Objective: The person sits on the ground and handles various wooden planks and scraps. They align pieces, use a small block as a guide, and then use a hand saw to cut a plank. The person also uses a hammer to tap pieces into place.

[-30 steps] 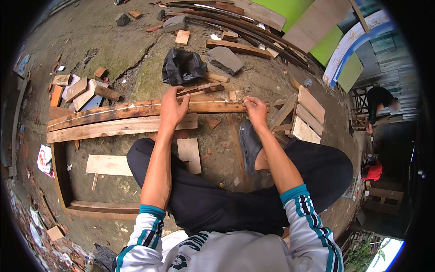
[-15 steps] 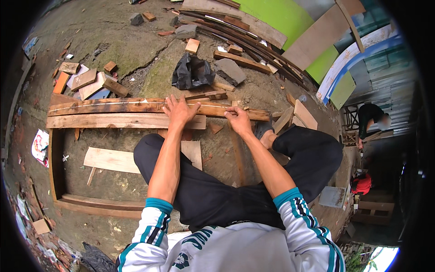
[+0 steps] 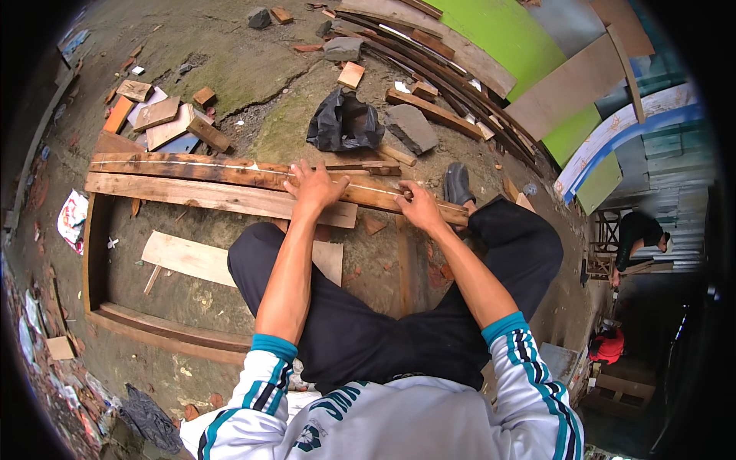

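A long brown wooden beam (image 3: 203, 166) lies crosswise in front of me, with a thin white line running along its top; I cannot tell whether it is string or a mark. Against its near side is a paler plank (image 3: 176, 189). My left hand (image 3: 316, 189) rests on the beam right of its middle, fingers spread. Toward the beam's right end, my right hand (image 3: 419, 207) is closed in a pinch at the white line. What its fingertips hold is too small to make out.
Below the beam stretches a wooden frame (image 3: 93, 253), with a thin board (image 3: 192, 257) inside it. Beyond lie a black plastic bag (image 3: 326, 126), a grey stone slab (image 3: 410, 128) and offcuts (image 3: 157, 113). Another person (image 3: 640, 238) bends over at the far right.
My view has shifted slightly, so the scene sits a little differently. Both hands stay at nearly the same places on the beam; a dark shoe beyond its right end shows more fully.
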Motion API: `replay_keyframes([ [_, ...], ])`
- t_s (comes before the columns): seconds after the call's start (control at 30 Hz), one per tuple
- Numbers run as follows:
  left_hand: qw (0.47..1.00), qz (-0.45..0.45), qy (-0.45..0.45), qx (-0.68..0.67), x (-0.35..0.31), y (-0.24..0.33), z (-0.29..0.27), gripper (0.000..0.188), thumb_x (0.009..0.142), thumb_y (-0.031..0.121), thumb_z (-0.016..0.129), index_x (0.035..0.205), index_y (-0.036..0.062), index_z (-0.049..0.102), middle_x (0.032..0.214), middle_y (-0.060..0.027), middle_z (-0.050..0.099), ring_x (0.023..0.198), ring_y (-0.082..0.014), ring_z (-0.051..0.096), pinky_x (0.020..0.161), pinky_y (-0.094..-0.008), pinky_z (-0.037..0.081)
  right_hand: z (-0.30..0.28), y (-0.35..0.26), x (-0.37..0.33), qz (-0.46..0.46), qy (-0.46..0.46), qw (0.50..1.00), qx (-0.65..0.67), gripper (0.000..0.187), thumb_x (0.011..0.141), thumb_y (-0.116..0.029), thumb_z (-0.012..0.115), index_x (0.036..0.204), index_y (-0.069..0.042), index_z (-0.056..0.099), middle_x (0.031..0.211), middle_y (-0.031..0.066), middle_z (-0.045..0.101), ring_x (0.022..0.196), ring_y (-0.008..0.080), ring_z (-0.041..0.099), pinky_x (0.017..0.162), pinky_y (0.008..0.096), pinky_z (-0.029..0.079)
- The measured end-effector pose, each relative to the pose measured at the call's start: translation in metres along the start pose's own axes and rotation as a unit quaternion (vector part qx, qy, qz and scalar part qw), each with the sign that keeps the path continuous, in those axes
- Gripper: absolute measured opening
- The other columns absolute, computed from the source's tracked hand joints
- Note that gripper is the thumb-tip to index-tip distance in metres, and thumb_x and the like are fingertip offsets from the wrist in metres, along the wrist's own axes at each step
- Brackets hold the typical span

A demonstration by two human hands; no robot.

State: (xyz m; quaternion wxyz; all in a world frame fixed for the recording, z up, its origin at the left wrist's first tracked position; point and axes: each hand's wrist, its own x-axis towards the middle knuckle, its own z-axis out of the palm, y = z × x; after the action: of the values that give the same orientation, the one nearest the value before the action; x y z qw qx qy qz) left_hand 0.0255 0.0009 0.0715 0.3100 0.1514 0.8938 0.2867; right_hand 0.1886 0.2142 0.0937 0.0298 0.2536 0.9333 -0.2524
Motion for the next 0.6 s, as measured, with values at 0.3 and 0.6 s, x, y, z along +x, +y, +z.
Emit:
replay_keyframes([
  [0.3, 0.992, -0.041, 0.066, 0.100, 0.003, 0.004, 0.015, 0.085, 0.090, 0.056, 0.065, 0.152, 0.0031, 0.041, 0.160, -0.0312, 0.027, 0.150, -0.0538, 0.019, 0.115, -0.0704, 0.023, -0.029, 0.043, 0.153, -0.133, -0.251, 0.956, -0.077, 0.030, 0.088, -0.028, 0.067, 0.105, -0.005, 0.076, 0.101, 0.0226, 0.073, 0.098, 0.0400, 0.069, 0.089, 0.0470, 0.053],
  [0.6, 0.992, 0.027, -0.014, 0.124, -0.075, 0.096, 0.061, 0.082, 0.097, 0.056, 0.057, 0.154, 0.0007, 0.035, 0.160, -0.0278, 0.031, 0.149, -0.0438, 0.029, 0.122, -0.0510, 0.028, -0.005, 0.104, 0.284, -0.013, -0.163, 0.987, -0.011, 0.037, 0.093, -0.039, 0.065, 0.095, -0.003, 0.074, 0.082, 0.0138, 0.074, 0.076, 0.0293, 0.069, 0.071, 0.0417, 0.051],
])
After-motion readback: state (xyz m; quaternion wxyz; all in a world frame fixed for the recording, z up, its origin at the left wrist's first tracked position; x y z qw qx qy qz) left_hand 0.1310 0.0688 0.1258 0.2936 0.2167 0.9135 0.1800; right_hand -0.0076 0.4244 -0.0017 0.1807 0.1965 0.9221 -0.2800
